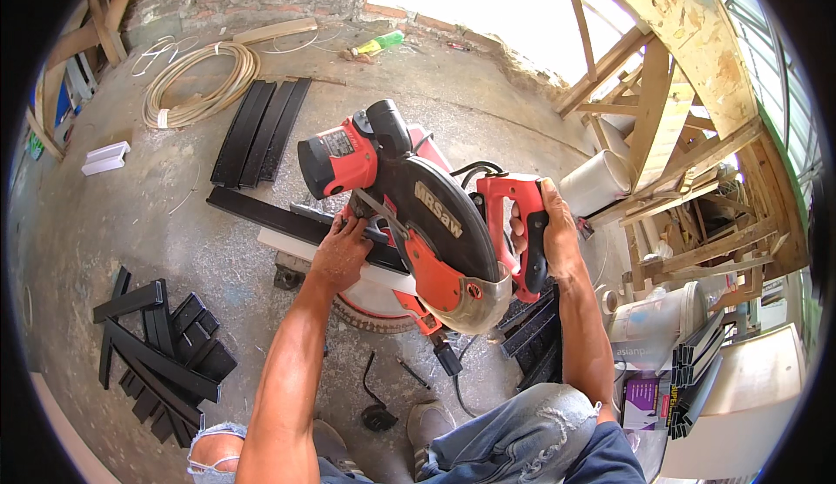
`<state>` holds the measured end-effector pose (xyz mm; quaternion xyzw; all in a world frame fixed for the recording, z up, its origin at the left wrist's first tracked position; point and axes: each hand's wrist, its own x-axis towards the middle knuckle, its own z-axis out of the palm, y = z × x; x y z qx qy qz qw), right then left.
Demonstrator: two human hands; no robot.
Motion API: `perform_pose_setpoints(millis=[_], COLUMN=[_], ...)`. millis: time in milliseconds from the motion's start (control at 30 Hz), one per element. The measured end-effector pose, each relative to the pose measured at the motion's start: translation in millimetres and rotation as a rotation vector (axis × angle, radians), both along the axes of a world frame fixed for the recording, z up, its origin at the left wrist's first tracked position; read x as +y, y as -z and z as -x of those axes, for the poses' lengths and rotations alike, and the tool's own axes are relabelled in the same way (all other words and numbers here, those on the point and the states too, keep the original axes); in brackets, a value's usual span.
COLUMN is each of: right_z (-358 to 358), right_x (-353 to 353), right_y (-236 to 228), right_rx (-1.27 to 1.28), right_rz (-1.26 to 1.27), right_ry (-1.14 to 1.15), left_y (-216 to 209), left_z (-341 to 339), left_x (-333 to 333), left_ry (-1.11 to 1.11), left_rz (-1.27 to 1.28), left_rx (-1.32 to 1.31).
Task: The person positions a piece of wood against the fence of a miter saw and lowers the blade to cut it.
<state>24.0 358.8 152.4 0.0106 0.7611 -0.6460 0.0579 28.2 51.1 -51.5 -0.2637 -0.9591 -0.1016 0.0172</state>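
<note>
A red and black miter saw (435,210) stands on the floor in front of me. My right hand (556,231) is wrapped around its red and black handle (514,231). A long black metal profile (261,212) lies across the saw's base, under the blade guard, its left end sticking out. Left of the guard, my left hand (341,253) grips this profile near the fence, fingers curled over it; the fingertips are partly hidden by the saw. A pale strip (283,242) runs along the profile's near side. The blade's cutting edge is hidden by the guard.
Cut black profiles (161,345) lie piled at left; longer ones (261,131) lie beyond the saw. A tape measure (379,417) and a dark pencil-like stick (414,373) are near my feet. Coiled hose (200,84), buckets (657,323) and timber (697,162) surround the area.
</note>
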Motion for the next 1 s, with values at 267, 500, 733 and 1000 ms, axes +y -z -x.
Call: perform_pose_setpoints(millis=[267,500,733,1000], right_z=[0.6,0.1,-0.6,-3.8], right_x=[-0.4,1.0,-0.6,0.3], right_y=[0.8,-0.2,0.5,1.9], right_rx=[0.025,0.020,0.020,0.021], right_rz=[-0.017,-0.022,-0.026,-0.036], right_ry=[-0.015,-0.003,-0.005,-0.002], left_y=[-3.0,-2.8,-0.6,-5.8], left_z=[0.0,0.3,0.4,0.4], left_x=[-2.3,0.3,-1.9,-0.7], left_ry=[0.007,0.010,0.001,0.004], left_rz=[0.020,0.000,-0.003,-0.013], left_rx=[0.003,-0.008,-0.010,-0.037])
